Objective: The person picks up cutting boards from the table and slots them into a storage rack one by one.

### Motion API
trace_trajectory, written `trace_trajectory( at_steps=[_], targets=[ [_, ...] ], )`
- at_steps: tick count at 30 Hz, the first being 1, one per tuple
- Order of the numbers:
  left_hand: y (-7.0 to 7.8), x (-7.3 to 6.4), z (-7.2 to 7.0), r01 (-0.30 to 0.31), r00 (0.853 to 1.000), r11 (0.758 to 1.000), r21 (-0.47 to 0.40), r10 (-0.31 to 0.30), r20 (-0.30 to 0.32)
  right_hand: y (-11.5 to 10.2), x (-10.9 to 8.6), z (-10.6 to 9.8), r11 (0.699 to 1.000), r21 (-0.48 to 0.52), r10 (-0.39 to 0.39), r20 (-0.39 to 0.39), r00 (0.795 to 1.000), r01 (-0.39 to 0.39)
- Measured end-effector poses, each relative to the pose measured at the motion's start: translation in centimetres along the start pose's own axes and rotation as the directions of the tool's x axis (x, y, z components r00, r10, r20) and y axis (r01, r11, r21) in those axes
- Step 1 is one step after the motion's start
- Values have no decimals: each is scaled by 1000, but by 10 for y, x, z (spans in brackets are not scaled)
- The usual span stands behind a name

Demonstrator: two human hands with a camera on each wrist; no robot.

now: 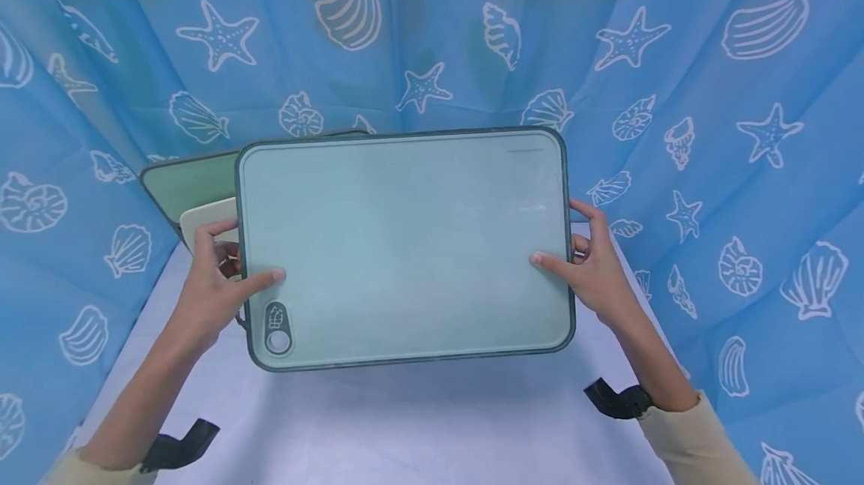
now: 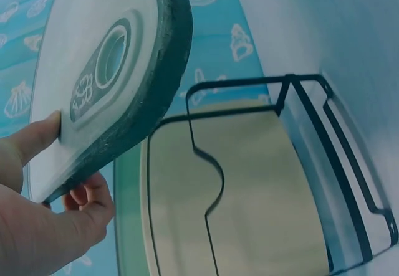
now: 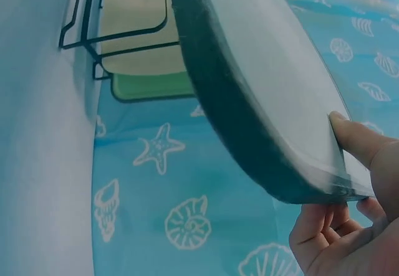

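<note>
A pale green cutting board (image 1: 405, 245) with a dark green rim is held up in both hands, its broad face toward the head camera. My left hand (image 1: 212, 282) grips its left edge, thumb on the face just above the corner hole and fingers behind. On the opposite edge my right hand (image 1: 597, 267) has its thumb on the face and fingers curled behind. Behind the board, a black wire rack (image 2: 215, 164) holds a cream board (image 2: 249, 195) and a green board (image 1: 189, 181); the head view hides most of them.
A white table (image 1: 418, 425) lies below the lifted board. Blue curtain (image 1: 432, 43) printed with white shells and starfish hangs behind and along both sides. Each wrist wears a black band mount (image 1: 178, 446).
</note>
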State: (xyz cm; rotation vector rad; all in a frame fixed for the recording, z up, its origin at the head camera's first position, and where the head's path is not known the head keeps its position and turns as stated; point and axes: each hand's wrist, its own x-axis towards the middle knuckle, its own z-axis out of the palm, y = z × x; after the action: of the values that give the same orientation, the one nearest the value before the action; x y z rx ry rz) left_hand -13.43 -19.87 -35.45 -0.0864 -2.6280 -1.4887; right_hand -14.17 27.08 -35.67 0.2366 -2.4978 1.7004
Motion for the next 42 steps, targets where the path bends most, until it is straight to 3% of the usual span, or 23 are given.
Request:
trace_trajectory(
  at_steps=[6, 15, 21, 29, 35, 42],
  targets=[
    [-6, -2, -12, -7, 999, 1000, 4, 7, -37, -6, 14, 14, 1000, 9, -9, -8, 1000, 9],
    [-9, -2, -29, -36, 996, 999, -18, 35, -85, -15, 33, 21, 998, 67, -18, 96, 995, 11],
    [-8, -1, -41, -47, 991, 999, -15, 44, -128, -23, 46, 22, 992, 127, -43, 206, 978, 17],
    [-10, 6, -58, -52, 983, 999, 10, 53, -179, -35, 64, 26, 990, 126, -96, 265, 959, 64],
    [-6, 9, -72, -43, 980, 999, -6, 41, -195, -41, 76, 34, 991, 102, -115, 262, 958, 91],
    [-1, 12, -89, 3, 978, 1000, 8, -1, -211, -48, 90, 56, 986, 118, -136, 181, 974, 116]
  ],
)
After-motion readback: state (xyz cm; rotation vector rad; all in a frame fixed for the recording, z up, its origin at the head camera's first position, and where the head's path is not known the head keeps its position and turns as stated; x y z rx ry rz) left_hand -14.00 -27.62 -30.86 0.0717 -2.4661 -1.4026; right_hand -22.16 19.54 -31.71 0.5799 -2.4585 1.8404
